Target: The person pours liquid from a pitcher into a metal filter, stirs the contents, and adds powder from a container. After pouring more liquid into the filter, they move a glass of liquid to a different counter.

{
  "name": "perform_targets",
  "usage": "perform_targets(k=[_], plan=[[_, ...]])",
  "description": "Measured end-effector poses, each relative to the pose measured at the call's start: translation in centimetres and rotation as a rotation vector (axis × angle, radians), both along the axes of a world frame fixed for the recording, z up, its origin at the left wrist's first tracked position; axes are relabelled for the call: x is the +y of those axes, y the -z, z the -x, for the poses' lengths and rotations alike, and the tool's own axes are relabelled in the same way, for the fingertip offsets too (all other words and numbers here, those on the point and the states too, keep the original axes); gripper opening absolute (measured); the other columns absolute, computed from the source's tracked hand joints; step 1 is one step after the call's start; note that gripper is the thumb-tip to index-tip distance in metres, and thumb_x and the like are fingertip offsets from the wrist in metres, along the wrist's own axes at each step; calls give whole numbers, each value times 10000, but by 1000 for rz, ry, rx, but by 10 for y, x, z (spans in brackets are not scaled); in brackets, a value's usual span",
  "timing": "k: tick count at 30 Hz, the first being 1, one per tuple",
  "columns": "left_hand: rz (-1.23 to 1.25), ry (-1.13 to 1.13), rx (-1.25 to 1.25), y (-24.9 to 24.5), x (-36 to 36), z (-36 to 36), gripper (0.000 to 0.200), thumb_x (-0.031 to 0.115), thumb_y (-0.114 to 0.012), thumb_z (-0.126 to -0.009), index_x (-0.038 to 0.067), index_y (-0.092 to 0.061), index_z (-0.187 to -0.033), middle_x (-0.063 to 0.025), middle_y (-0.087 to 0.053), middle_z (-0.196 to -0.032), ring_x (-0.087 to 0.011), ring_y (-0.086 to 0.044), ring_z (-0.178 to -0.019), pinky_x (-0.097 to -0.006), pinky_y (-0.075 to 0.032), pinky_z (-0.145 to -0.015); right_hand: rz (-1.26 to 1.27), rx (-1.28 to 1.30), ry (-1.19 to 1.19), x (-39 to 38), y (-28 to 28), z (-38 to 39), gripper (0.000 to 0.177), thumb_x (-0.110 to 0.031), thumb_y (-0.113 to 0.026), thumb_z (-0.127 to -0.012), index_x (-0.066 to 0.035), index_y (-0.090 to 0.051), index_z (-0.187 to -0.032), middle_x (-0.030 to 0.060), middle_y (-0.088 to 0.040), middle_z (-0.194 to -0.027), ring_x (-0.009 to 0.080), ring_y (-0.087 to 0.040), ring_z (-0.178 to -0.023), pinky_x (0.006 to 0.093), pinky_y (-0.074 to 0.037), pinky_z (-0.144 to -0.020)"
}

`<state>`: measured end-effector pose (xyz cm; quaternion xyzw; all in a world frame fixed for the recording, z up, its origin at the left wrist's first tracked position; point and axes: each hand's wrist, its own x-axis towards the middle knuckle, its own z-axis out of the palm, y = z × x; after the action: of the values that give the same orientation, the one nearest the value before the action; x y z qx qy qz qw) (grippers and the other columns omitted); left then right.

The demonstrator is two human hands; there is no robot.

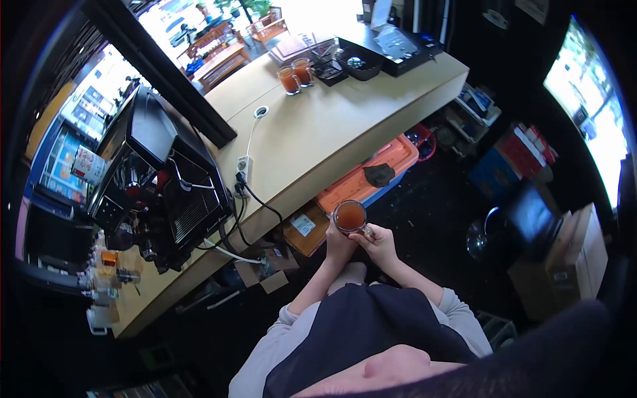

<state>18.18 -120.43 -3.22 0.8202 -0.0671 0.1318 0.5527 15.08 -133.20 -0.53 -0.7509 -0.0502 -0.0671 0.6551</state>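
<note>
Glass (350,217) of red-orange drink held up in both hands, beside the counter (312,142).
Left hand (338,247) and right hand (381,240) have fingers curled around the glass, in front of the body and off the counter. Judged a carrying step; the nearly full glass calls for a level, steady hold.

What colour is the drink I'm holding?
The drink in the glass is reddish orange; head view.
</note>
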Motion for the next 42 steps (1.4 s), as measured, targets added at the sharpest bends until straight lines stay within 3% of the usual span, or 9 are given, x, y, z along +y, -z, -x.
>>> perform_targets(k=[6, 8, 15, 22, 27, 34, 36, 39, 42], plan=[[8, -55, -2, 10, 5, -55, 555, 181, -823, -714, 23, -515, -1148, -175, -682, -946, -325, -707, -868, -392, -560, -734, 7, 22, -67, 2, 2, -65, 199, -160, -793, -813, -7, -665, -809, -27, -428, -573, 38, -372, -581, 242, -356, -520], [-31, -125, -56, -5, 10, -79, 339, 171, -788, -721, 22, -637, -985, -153, -692, -887, -310, -702, -831, -386, -553, -714, -47, 25, -104, 9, 7, -93, 180, -139, -775, -811, -9, -693, -906, 35, -449, -559, 78, -398, -543, 271, -387, -519], [-29, -140, -66, -3, 47, -178, 463, 168, -816, -708, 17, -572, -1071, -147, -693, -909, -293, -708, -830, -389, -559, -713, -67, -38, -163, 45, -8, -193, 166, -133, -758, -841, -6, -703, -932, 4, -589, -616, 36, -485, -593, 249, -421, -543], [41, -132, -124, -15, 89, -272, 540, 188, -845, -687, 25, -508, -1076, -176, -676, -888, -363, -689, -831, -412, -550, -701, 39, -86, -165, 84, -3, -291, 153, -125, -748, -859, -16, -649, -817, -75, -412, -596, 28, -379, -575, 218, -327, -514], [-9, -186, -19, -6, 104, -320, 554, 204, -846, -681, 50, -510, -1094, -162, -693, -916, -341, -696, -855, -413, -555, -721, -45, -75, -162, 106, 12, -341, 146, -136, -737, -870, -8, -707, -933, -28, -602, -680, 41, -484, -649, 231, -417, -584], [-76, -284, 155, 1, 113, -369, 487, 202, -810, -718, 47, -530, -1086, -156, -703, -913, -335, -702, -851, -402, -562, -727, -110, -136, -164, 121, 28, -394, 89, -66, -702, -876, -6, -711, -941, -16, -598, -670, 27, -461, -639, 228, -409, -570], [-57, -276, 81, 7, 118, -382, 390, 142, -760, -778, 27, -588, -1108, -111, -729, -901, -209, -714, -811, -331, -573, -705, -116, -108, -183, 125, 36, -411, 77, -54, -703, -873, -8, -709, -934, -23, -592, -670, 26, -455, -636, 222, -403, -562], [171, -278, 135, 42, 128, -414, 442, 190, -766, -758, 54, -551, -1120, -151, -715, -908, -314, -711, -851, -391, -568, -732, -168, -135, -185, 133, 40, -429, 68, -55, -712, -867, -2, -698, -907, -31, -566, -653, 27, -443, -626, 221, -390, -547], [-18, -319, 163, 52, 137, -431, 410, 170, -739, -786, 57, -555, -1135, -146, -720, -909, -292, -715, -852, -380, -569, -734, -129, -121, -199, 139, 53, -450, 98, -70, -720, -868, 6, -664, -842, -41, -498, -620, 33, -405, -607, 231, -366, -524]])
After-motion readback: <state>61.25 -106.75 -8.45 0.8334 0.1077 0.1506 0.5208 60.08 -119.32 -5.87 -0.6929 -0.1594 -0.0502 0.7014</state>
